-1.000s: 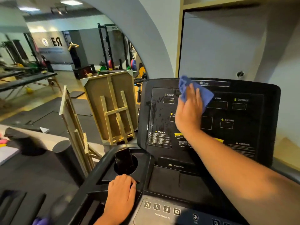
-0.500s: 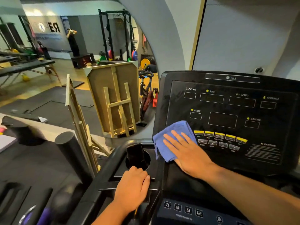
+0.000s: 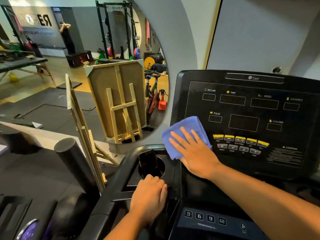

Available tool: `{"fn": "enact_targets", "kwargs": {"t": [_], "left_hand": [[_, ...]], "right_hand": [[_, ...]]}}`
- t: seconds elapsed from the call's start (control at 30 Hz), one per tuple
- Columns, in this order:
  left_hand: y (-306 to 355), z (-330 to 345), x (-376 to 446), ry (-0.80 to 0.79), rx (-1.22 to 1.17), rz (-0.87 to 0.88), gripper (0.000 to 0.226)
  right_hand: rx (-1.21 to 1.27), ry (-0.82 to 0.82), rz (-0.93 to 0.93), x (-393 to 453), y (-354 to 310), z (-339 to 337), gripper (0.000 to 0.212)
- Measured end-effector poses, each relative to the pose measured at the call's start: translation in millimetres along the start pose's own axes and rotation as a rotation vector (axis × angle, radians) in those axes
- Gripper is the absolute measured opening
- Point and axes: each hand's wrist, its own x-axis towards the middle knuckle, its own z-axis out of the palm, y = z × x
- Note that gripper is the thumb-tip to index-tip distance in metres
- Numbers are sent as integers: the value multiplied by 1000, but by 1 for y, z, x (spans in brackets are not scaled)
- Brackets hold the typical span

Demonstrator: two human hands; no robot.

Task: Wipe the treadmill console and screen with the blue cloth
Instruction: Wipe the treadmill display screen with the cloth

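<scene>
My left hand (image 3: 148, 194) is clenched on the black frame beside the cup holder (image 3: 152, 166). My right hand (image 3: 194, 153) lies flat, fingers (image 3: 174, 142) spread, pressing the blue cloth (image 3: 180, 134) against the console's (image 3: 242, 110) lower left corner.

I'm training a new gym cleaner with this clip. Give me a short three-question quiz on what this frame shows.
1. True or false: the right hand lies flat on the blue cloth, pressing it against the console.
2. Where is the cloth on the panel?
A. over the SPEED window
B. at the lower left, beside the yellow buttons
C. on the 3-6-9-12 keys
3. Fill in: the left hand rests on the frame just below the ____, which holds a dark phone-like object.

Key: 1 true; 2 B; 3 cup holder.
</scene>
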Motion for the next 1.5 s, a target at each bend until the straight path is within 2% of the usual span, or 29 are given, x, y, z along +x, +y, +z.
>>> {"fn": "enact_targets", "kwargs": {"t": [0.07,0.13,0.23,0.3,0.37,0.43,0.57,0.73,0.8,0.93,1.13,1.23,1.3,1.33,1.4,1.5], "left_hand": [[0,0,-1,-9,-2,0,39],[0,-1,-2,-21,-2,0,40],[2,-5,-1,-31,-2,-2,41],[3,-5,1,-44,6,-4,42],[4,-5,0,-49,12,-9,42],[4,-4,0,-43,20,-16,42],[5,0,1,-34,38,-41,43],[4,3,0,-12,67,-52,41],[4,3,1,-14,66,-56,42],[6,1,2,-5,60,-50,43],[7,-1,0,25,33,-40,45],[6,0,0,20,39,-32,45],[6,0,0,24,38,-32,45],[6,0,1,33,36,-31,45],[7,0,2,44,31,-29,44],[7,2,2,41,44,-24,43]], "right_hand": [[6,-25,-13,-22,9,2,68],[6,-8,54,-33,21,-2,67],[44,77,361,-17,32,-21,69],[77,101,463,1,18,-28,71],[88,86,368,7,-2,-20,73],[50,45,171,0,-17,-5,74],[-29,-49,-112,-29,-9,5,67],[-57,-120,-245,-43,15,-3,55],[-46,-130,-230,-48,19,-3,56],[7,-49,-74,-44,28,-10,63],[21,92,174,23,54,-40,72],[35,130,367,9,77,-46,72],[44,151,447,-17,68,-37,72],[45,147,443,-29,55,-29,73],[27,82,317,-38,28,-14,74],[-2,46,150,-16,20,-8,73]]}}
